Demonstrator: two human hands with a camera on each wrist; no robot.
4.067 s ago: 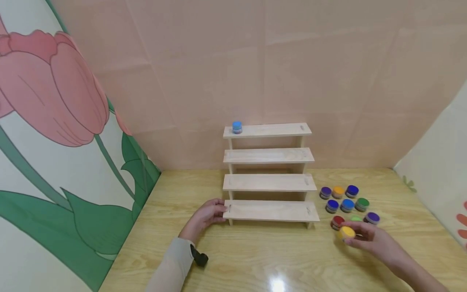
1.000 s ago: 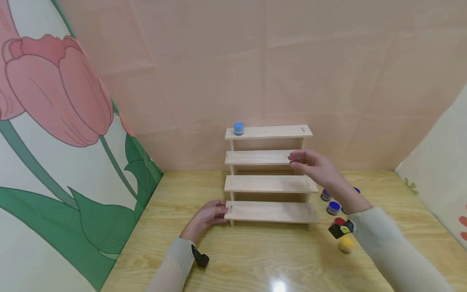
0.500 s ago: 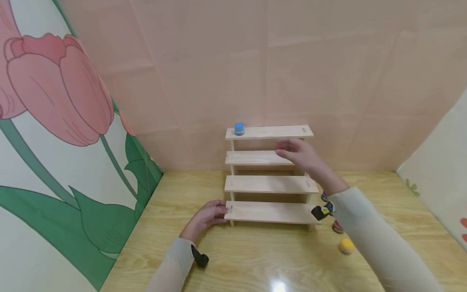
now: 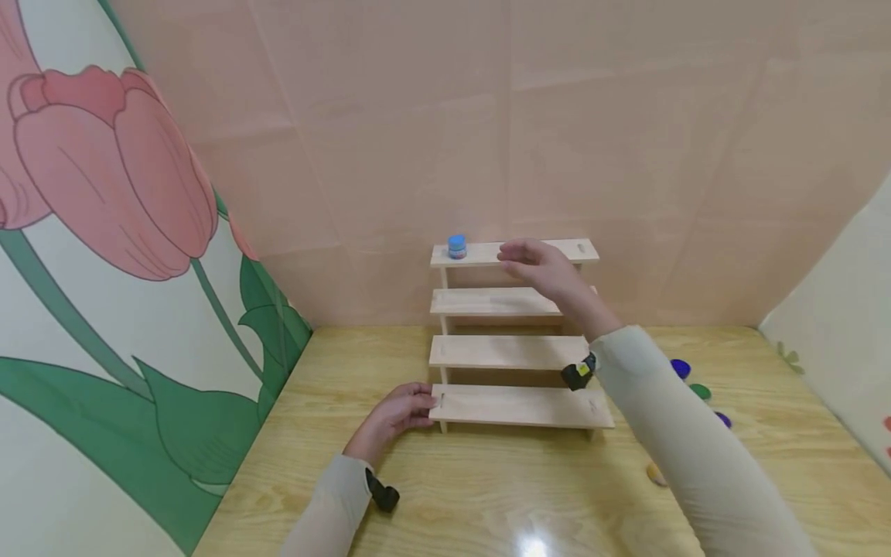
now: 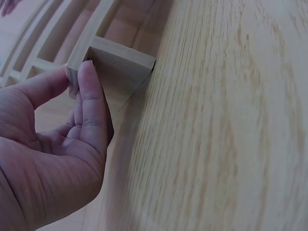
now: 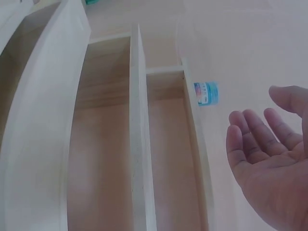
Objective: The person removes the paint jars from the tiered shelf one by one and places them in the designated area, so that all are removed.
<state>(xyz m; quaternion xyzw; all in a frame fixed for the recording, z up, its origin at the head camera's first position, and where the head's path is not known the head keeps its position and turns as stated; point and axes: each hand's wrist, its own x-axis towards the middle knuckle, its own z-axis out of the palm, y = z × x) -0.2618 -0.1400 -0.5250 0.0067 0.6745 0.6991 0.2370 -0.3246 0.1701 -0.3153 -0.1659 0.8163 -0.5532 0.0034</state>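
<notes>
A pale wooden four-step display rack [image 4: 515,352] stands on the table. My left hand [image 4: 398,414] pinches the left end of its lowest shelf; in the left wrist view the thumb and fingers [image 5: 91,103] close on the board's edge. On the top shelf, near its left end, sits a small paint jar [image 4: 456,247] with a blue lid. My right hand [image 4: 539,267] is to the right of that jar, overlapping the top shelf in the head view. Its fingers are loosely bent and hold nothing, as the right wrist view shows, with the jar [image 6: 207,93] a little way off.
To the right of the rack stand more jars, partly hidden by my right sleeve: a dark blue lid [image 4: 681,368], a green lid [image 4: 700,391], a purple lid [image 4: 724,418] and a yellow jar [image 4: 656,474]. A pink backdrop [image 4: 376,170] rises behind the rack.
My right hand let go of the yellow jar on the table, then rose left across the rack to the top shelf. My left hand keeps its hold on the lowest shelf.
</notes>
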